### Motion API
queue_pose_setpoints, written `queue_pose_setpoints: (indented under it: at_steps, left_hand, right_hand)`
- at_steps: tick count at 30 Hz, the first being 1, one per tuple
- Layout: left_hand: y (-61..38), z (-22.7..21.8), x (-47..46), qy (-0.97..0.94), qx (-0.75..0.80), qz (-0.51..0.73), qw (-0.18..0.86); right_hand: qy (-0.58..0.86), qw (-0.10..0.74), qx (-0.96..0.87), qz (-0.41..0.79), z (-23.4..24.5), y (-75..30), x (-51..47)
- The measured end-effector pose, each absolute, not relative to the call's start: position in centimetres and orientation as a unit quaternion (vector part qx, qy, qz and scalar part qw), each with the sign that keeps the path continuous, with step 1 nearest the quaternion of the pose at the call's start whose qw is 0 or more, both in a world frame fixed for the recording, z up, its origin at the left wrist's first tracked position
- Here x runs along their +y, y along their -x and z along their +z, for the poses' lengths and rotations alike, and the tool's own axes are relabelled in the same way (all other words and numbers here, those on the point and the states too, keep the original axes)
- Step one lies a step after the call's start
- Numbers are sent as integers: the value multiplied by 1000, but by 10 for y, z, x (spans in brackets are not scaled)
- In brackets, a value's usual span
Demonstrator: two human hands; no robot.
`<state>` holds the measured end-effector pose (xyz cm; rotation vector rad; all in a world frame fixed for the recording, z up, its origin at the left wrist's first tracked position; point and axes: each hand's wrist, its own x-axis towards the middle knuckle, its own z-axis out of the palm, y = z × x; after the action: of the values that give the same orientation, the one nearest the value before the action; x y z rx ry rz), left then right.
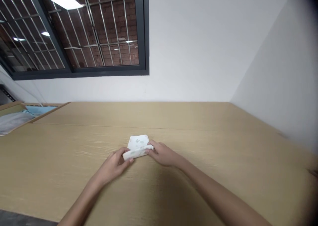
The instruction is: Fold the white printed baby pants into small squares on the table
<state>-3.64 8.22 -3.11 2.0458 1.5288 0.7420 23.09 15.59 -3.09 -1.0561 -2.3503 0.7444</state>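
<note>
A small white cloth [138, 141] with faint grey-green prints lies on the wooden surface, its near part folded up into a thick roll-like edge. Around the left end of that fold, my left hand [116, 163] is closed, thumb in front and fingers behind. My right hand [162, 152] pinches the right end of the same fold between thumb and fingers. The far part of the cloth stays flat behind the fold. Whether it is woven fabric or a soft disposable material, I cannot tell.
The broad light-wood surface [211, 159] has a seam across its far part and meets white walls at the back and right. An open compartment at the far left holds blue and whitish fabric [16, 120]. Above is a dark-framed barred window [104, 70].
</note>
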Motion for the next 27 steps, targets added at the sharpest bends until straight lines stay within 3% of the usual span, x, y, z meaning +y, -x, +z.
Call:
queue_pose_setpoints:
  at_steps: [6,12,18,21,24,27]
  left_hand:
    - [39,-49,134,-687,607,328,229]
    - [31,-51,173,-674,659,281,183]
    - [16,-51,170,-663,701,251,78]
    - [6,-48,163,-660,696,284,20]
    - [-5,-53,156,-680,647,345,6]
    - [-16,-65,150,-718,579,384,44]
  right_hand:
    - [461,282,-787,296,-34,-210,188]
    - [539,315,-741,250,-58,-193,211]
    - [554,315,-731,244,-74,-188,221]
    - [565,363,-713,201,-72,-183,214]
    - [502,408,-758,84,-63,-177,196]
    - [377,341,-860,35,-56,-170,179]
